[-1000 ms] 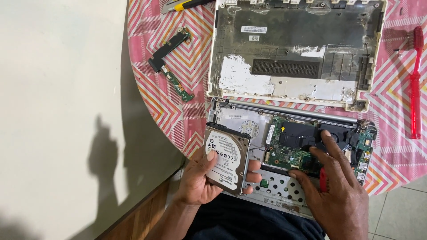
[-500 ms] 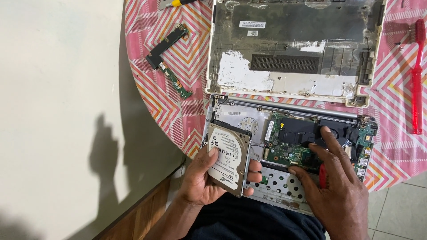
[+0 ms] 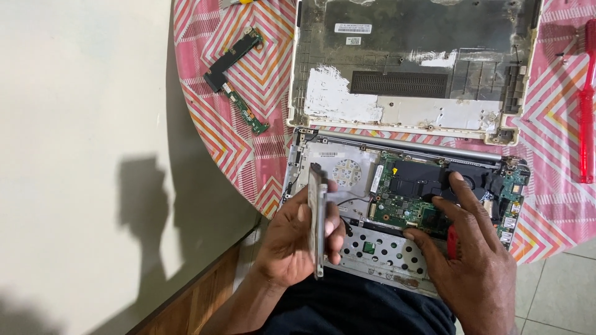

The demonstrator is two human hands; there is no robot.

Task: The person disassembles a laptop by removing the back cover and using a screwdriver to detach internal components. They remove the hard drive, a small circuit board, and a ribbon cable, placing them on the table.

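On the round surface, from largest to smallest:
Surface: is wearing a pink cloth with chevron stripes and is standing against a pale wall, whose shade is taking up the left of the view.
Bottom cover: is lying inside-up at the far side of the surface, grey within, with white patches and a dark vent strip across its middle.
Open laptop base: is sitting at the near edge, just below the cover, showing a green circuit board, a black cooling part and a perforated metal plate toward the person.
Right hand: is resting on the base with fingers spread, the fingertips touching the black cooling part and the board; something red is peeking out under the palm, too hidden to name.
Left hand: is gripping the hard drive, thumb on one face and fingers on the other, so this grip is closed around it.
Hard drive: is being held on edge, upright and thin toward the camera, over the left end of the base beside the silver plate.
Red screwdriver: is lying lengthwise at the far right of the cloth, well apart from both hands.
Small circuit strip: is lying slanted on the cloth, left of the cover.
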